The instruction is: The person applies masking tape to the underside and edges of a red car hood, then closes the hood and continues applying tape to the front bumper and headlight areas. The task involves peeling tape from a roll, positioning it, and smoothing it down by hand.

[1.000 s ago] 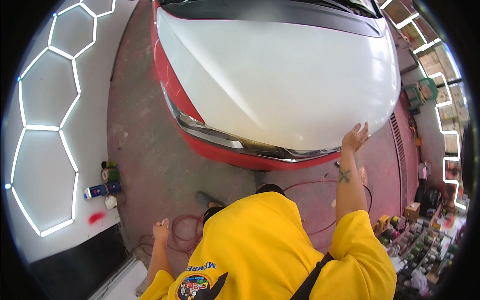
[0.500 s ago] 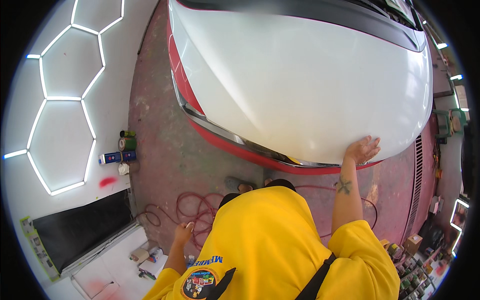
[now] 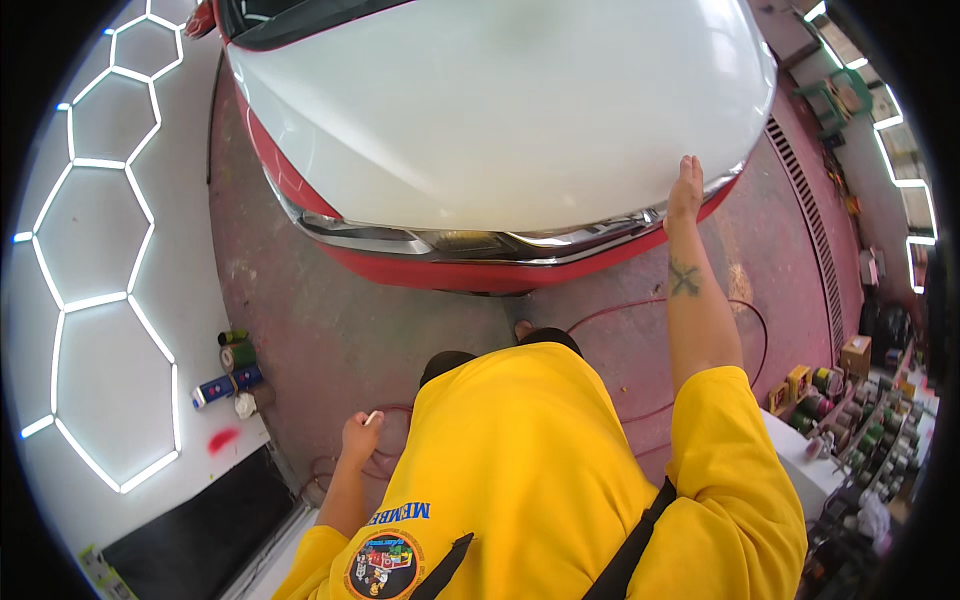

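A red car's white hood fills the upper middle, its front edge toward me. My right hand reaches to the hood's front right corner, fingers stretched out and close together, with nothing in them. The hand seems to lie on the edge, but I cannot tell whether its palm touches. Below the hood run the chrome trim and headlight and the red bumper. Low at my left side, apart from the car, my left hand is closed on a small white stick-like piece, too small to name.
A red hose coils over the stained floor. Rolls and a blue box stand by the left wall. At the right are a floor grate, a green chair and shelves of cans.
The view has shifted, so the car sits higher and farther left. My right hand has turned edge-on, its fingers drawn together at the hood's front corner. My left hand stays low.
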{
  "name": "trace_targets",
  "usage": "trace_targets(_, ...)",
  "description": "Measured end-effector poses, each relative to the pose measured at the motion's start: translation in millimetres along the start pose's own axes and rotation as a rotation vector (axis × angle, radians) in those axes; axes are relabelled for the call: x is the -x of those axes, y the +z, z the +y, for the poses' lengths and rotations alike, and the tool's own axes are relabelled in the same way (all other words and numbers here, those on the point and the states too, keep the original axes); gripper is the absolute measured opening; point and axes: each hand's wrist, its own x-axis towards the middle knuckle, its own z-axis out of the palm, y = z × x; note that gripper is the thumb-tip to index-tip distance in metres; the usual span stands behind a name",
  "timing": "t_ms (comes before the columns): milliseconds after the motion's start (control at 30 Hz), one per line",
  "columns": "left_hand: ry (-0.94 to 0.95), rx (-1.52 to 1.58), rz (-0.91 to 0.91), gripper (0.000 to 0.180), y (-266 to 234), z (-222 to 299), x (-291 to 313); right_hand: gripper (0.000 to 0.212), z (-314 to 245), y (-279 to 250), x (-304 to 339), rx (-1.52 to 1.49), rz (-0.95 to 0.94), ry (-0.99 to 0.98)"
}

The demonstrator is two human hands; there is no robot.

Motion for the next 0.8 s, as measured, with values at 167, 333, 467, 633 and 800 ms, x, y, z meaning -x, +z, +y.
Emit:
trace_targets(167,0.066,0.178,-0.013,0.041,-14.1,-7.5,-44.3,0.053,55.7,-115.7,103.1,-0.141,-0.036,0.227)
trace_targets(333,0.464,-0.15,0.333,0.035,32.0,-85.0,-74.6,0.042,187.0,-213.9,326.5,0.117,-0.237,0.52)
trace_targets(467,0.017,0.216,-0.232,0.041,33.2,-79.0,-41.4,0.037,177.9,-223.6,451.9,-0.018,-0.324,0.742)
trace_targets(633,-0.141,0.619,-0.447,0.031,56.0,-66.8,-33.1,0.04,131.1,-249.7,476.3,-0.144,-0.313,0.752)
trace_targets(800,-0.039,0.618,-0.464,0.026,56.3,-0.8,-33.3,0.04,104.9,-243.1,429.7,-0.296,-0.271,0.73)
